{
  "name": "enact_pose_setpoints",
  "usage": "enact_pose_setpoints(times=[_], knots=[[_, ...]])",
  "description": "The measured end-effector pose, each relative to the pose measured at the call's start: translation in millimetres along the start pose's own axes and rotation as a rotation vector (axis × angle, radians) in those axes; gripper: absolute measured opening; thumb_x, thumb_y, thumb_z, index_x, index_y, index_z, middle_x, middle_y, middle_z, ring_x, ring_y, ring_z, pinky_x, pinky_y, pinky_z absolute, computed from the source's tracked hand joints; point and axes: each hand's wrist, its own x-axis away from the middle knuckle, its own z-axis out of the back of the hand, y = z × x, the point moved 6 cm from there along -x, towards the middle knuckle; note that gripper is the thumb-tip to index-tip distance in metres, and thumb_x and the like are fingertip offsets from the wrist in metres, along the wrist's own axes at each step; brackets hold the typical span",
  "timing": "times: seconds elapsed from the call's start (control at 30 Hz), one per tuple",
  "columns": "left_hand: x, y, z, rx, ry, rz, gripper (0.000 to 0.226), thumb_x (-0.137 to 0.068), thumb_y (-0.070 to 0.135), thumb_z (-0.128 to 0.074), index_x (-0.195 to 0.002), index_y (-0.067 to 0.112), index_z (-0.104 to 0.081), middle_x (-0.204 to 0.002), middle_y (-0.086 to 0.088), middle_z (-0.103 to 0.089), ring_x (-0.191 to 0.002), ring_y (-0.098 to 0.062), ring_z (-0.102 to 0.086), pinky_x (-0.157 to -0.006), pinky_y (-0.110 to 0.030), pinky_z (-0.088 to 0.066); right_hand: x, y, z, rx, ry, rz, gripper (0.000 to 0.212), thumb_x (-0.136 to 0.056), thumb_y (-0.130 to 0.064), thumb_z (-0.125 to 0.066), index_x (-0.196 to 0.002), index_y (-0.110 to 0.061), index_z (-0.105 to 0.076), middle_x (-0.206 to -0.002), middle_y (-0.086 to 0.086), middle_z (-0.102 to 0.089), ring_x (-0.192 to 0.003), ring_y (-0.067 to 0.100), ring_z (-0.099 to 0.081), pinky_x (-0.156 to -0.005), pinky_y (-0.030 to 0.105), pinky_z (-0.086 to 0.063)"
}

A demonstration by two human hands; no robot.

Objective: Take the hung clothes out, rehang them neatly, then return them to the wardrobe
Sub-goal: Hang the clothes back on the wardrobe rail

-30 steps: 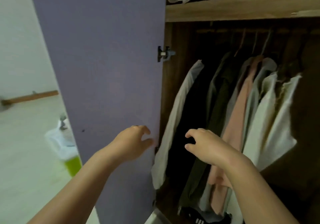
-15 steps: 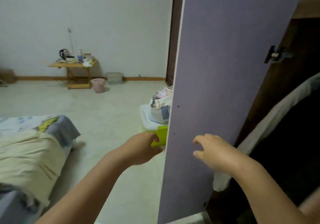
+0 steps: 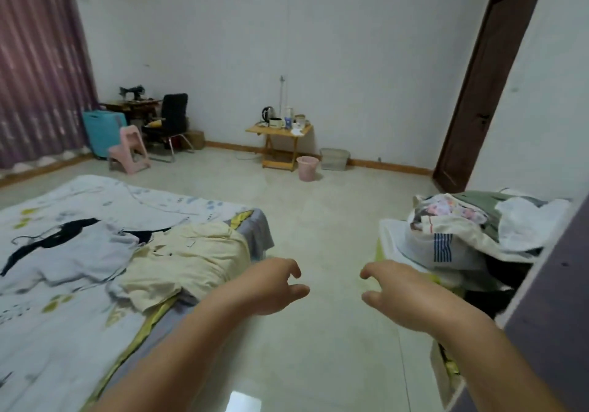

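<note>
A pale yellow shirt (image 3: 191, 258) lies crumpled at the bed's near corner, beside a light grey garment (image 3: 79, 252) and a black piece with a hanger (image 3: 41, 242). My left hand (image 3: 271, 284) and my right hand (image 3: 395, 290) are held out over the floor, fingers loosely curled, holding nothing. The purple wardrobe door (image 3: 554, 300) shows only as an edge at the far right. The wardrobe's inside is out of view.
The bed (image 3: 63, 332) fills the lower left. A box piled with bags and clothes (image 3: 462, 236) stands on the right by the door. Far off are a small wooden table (image 3: 280, 134), a pink bin (image 3: 307, 168), a pink stool (image 3: 129, 149) and a black chair (image 3: 170, 121).
My view has swung left from the open wardrobe to the room and bed. Both hands came away from the door and hanging clothes and now hover over the floor.
</note>
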Motion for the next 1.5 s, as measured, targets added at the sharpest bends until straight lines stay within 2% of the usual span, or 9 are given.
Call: enact_pose_setpoints(times=[0.2,0.33,0.53,0.83,1.07,1.33,1.5], knots=[[-0.6,-108.5,37.9,0.003,-0.007,0.113,0.039,-0.093,0.037,-0.049,-0.123,0.012,-0.055,-0.127,-0.007,-0.055,-0.116,-0.023,-0.051,-0.093,-0.027,-0.041,-80.9,-96.5,-14.4,-0.018,0.004,0.122,0.041,-0.095,-0.035,-0.045,-0.135,-0.024,-0.041,-0.136,0.002,-0.044,-0.126,0.021,-0.039,-0.098,0.027,-0.034],[-0.7,-176.8,47.3,0.045,-0.005,0.222,0.042,-0.093,0.041,-0.049,-0.128,0.019,-0.049,-0.132,-0.003,-0.052,-0.119,-0.019,-0.049,-0.092,-0.024,-0.037,-123.6,-149.0,-32.1,-0.021,-0.058,0.185,0.041,-0.095,-0.034,-0.046,-0.134,-0.024,-0.041,-0.136,0.001,-0.044,-0.127,0.02,-0.039,-0.097,0.027,-0.034],[-7.4,-258.8,50.3,0.124,0.007,0.375,0.042,-0.093,0.043,-0.046,-0.126,0.018,-0.05,-0.129,-0.002,-0.054,-0.116,-0.018,-0.05,-0.091,-0.027,-0.039,-184.6,-211.4,-53.3,-0.011,-0.14,0.303,0.038,-0.095,-0.032,-0.047,-0.132,-0.023,-0.045,-0.135,0.003,-0.047,-0.124,0.021,-0.043,-0.095,0.026,-0.036],[-72.5,-331.2,56.0,0.166,0.035,0.556,0.043,-0.093,0.043,-0.045,-0.128,0.017,-0.048,-0.131,-0.001,-0.051,-0.118,-0.016,-0.048,-0.095,-0.027,-0.04,-314.0,-240.1,-70.0,0.06,-0.188,0.43,0.036,-0.091,-0.032,-0.048,-0.126,-0.022,-0.051,-0.129,0.005,-0.055,-0.116,0.026,-0.052,-0.091,0.031,-0.046],[-138.7,-368.1,62.5,0.261,0.12,0.682,0.039,-0.094,0.04,-0.046,-0.127,0.018,-0.05,-0.129,0.0,-0.053,-0.114,-0.015,-0.051,-0.093,-0.026,-0.042,-417.1,-253.4,-73.9,0.106,-0.254,0.531,0.043,-0.094,-0.035,-0.045,-0.135,-0.023,-0.042,-0.135,0.005,-0.047,-0.119,0.023,-0.048,-0.09,0.024,-0.039],[-198.9,-436.0,61.1,0.327,0.155,0.787,0.038,-0.095,0.037,-0.044,-0.127,0.018,-0.049,-0.129,0.002,-0.053,-0.114,-0.014,-0.051,-0.091,-0.025,-0.042,-513.3,-279.1,-113.6,0.147,-0.334,0.574,0.042,-0.094,-0.037,-0.045,-0.134,-0.024,-0.043,-0.136,0.005,-0.044,-0.123,0.024,-0.043,-0.098,0.029,-0.038],[-242.0,-504.8,65.9,0.369,0.196,0.838,0.035,-0.095,0.035,-0.044,-0.125,0.02,-0.05,-0.127,0.003,-0.054,-0.112,-0.014,-0.052,-0.089,-0.024,-0.041,-586.2,-320.6,-144.6,0.176,-0.383,0.605,0.041,-0.094,-0.034,-0.044,-0.133,-0.023,-0.043,-0.134,0.005,-0.043,-0.122,0.025,-0.042,-0.097,0.029,-0.036]])
